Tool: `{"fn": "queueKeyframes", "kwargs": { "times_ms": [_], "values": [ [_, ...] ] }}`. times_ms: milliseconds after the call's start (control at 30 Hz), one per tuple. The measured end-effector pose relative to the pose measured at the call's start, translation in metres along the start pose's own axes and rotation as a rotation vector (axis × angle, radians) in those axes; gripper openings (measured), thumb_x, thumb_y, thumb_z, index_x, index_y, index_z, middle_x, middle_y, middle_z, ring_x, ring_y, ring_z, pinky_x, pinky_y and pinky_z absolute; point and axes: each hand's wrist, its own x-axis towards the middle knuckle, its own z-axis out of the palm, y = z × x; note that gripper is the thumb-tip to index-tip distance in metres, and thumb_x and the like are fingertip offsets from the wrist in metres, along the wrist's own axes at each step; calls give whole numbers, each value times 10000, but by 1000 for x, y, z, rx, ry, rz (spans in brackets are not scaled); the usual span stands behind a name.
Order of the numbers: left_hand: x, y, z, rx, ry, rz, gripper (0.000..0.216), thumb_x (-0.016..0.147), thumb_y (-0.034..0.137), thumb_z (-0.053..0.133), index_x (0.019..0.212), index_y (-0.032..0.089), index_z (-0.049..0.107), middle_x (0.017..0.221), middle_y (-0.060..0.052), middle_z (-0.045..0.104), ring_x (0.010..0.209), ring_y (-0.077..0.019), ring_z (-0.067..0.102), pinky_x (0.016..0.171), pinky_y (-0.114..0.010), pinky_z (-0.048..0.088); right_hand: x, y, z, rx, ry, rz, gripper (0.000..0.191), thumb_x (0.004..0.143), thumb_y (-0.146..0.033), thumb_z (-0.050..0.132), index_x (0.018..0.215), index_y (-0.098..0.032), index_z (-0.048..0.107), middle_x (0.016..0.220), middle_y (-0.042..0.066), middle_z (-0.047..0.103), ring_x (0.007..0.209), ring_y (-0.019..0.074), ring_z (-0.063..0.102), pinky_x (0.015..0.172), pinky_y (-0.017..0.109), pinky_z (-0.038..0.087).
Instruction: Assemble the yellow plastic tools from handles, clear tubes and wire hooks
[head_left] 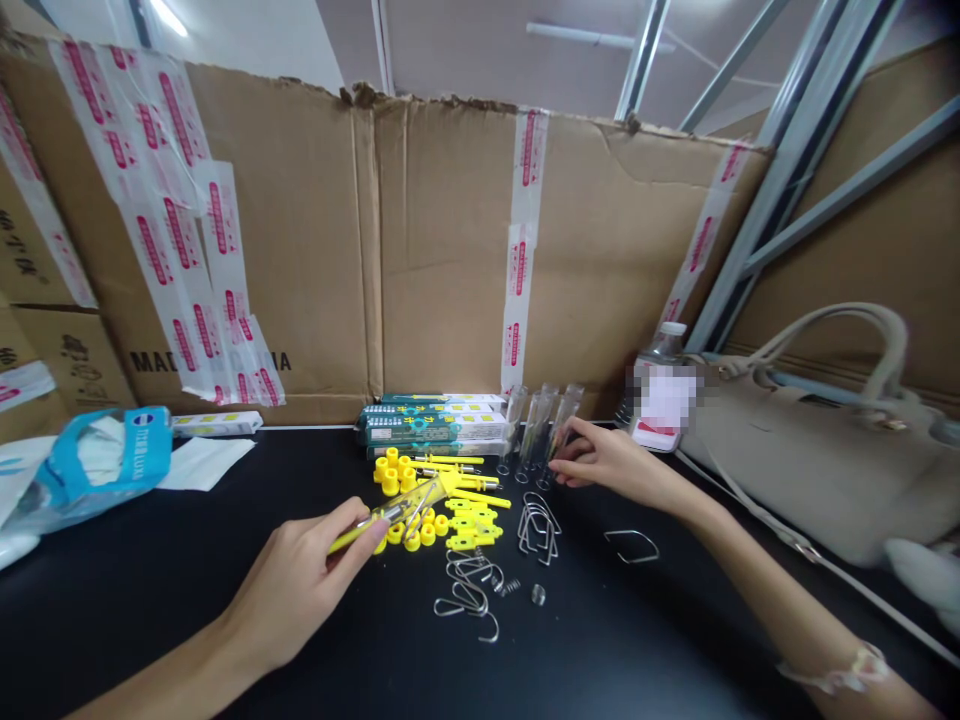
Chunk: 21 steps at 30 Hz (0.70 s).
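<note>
Two hands busy in the head view: left hand (300, 580) pinching a yellow pen-like tool (390, 516) over the yellow caps (409, 535), right hand (600, 462) closed lightly on a clear tube (559, 432) standing beside others near the boxes (435, 425). Likely to topple those upright tubes with a nudge; loose wire clips (536, 525) and a small spring (510, 587) apt to roll off the black table (150, 600). Readable only "MAD" on the cardboard (300, 270), the rest hidden by tape; bottle label blurred

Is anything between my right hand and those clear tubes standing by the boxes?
Nothing visible. The right hand already has its fingertips at the clear tubes, which stand upright in front of the cardboard wall. The wire clips lie nearer you, out of the path. The left hand holds a yellow tool.
</note>
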Motion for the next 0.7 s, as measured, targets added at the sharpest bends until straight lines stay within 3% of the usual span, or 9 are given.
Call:
{"fn": "queueKeyframes", "kwargs": {
  "times_ms": [133,333,467,533,600,700],
  "values": [
    [0,0,0,22,-9,10,425,1001,524,348,780,218,545,633,55,557,549,-120,550,553,-230,356,-2,3,-6,-50,8,107,404,733,-489,763,888,-201,526,734,42,737,671,221,745,653,354,644],
    [0,-2,2,55,-26,14,443,1004,530,324,786,216,548,644,49,551,557,-123,537,559,-238,349,-5,20,-26,-184,-8,412,408,603,-467,862,715,-190,584,554,26,691,484,190,686,474,278,591],
    [0,-4,3,61,-34,10,446,1001,537,321,790,215,548,631,52,533,536,-119,517,549,-246,331,5,36,-31,-340,118,532,471,795,-577,686,596,-160,594,499,80,650,434,195,658,459,282,553],
    [-1,-5,4,59,-43,13,446,999,540,321,799,216,551,633,49,537,536,-122,520,550,-251,326,9,41,-29,-429,225,515,535,902,-617,519,750,-125,662,578,123,681,484,225,680,522,321,554],
    [-2,-6,4,57,-43,15,445,997,544,326,801,217,554,633,47,544,536,-126,526,552,-256,324,13,44,-23,-520,339,443,541,964,-591,425,1044,-109,658,763,159,724,624,257,714,628,354,547],
    [-2,-6,5,52,-33,25,437,996,545,338,808,218,558,642,44,563,539,-129,539,556,-258,325,17,47,-13,-610,413,339,450,998,-507,448,1270,-165,555,990,131,712,830,249,702,757,375,524]
  ]
}}
